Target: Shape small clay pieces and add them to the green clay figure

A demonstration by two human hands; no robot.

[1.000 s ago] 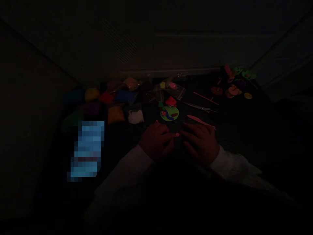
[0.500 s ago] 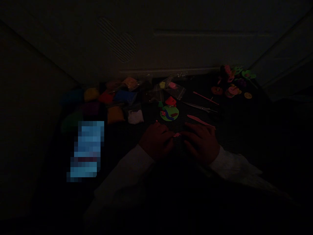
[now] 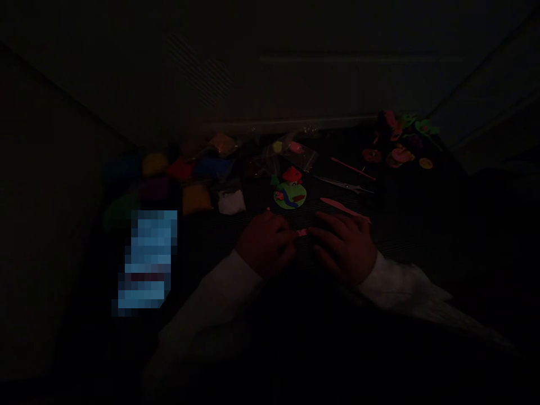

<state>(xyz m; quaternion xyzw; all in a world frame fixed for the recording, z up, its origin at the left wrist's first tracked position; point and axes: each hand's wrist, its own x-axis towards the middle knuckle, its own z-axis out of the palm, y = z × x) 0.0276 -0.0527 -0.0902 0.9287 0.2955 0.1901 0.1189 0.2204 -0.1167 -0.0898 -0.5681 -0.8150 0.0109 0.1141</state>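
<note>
Low light leaves much in shadow. A small pink piece of modelling clay (image 3: 302, 232) lies on the dark table between my two hands. My left hand (image 3: 266, 246) has its fingers curled, the tips against the clay's left side. From the right, my right hand (image 3: 346, 248) reaches over with fingers spread, one fingertip at the clay's right edge. Just beyond stands a round green clay base (image 3: 301, 201) bearing a red-roofed clay mushroom house (image 3: 292, 175) and a blue strip. A tiny pink ball (image 3: 268, 208) sits by my left knuckles. A pink clay knife (image 3: 343, 209) lies beyond my right hand.
Scissors (image 3: 343, 184) and a thin pink tool (image 3: 352, 168) lie farther back. Packs of coloured clay, one white (image 3: 231, 201) and one orange (image 3: 196, 199), fill the left. Finished clay figures (image 3: 399, 156) crowd the back right. A bright pixelated screen (image 3: 147, 259) glows at left.
The scene looks darker, and the view has shifted slightly. Both hands stay at the pink clay, with only small finger movement.
</note>
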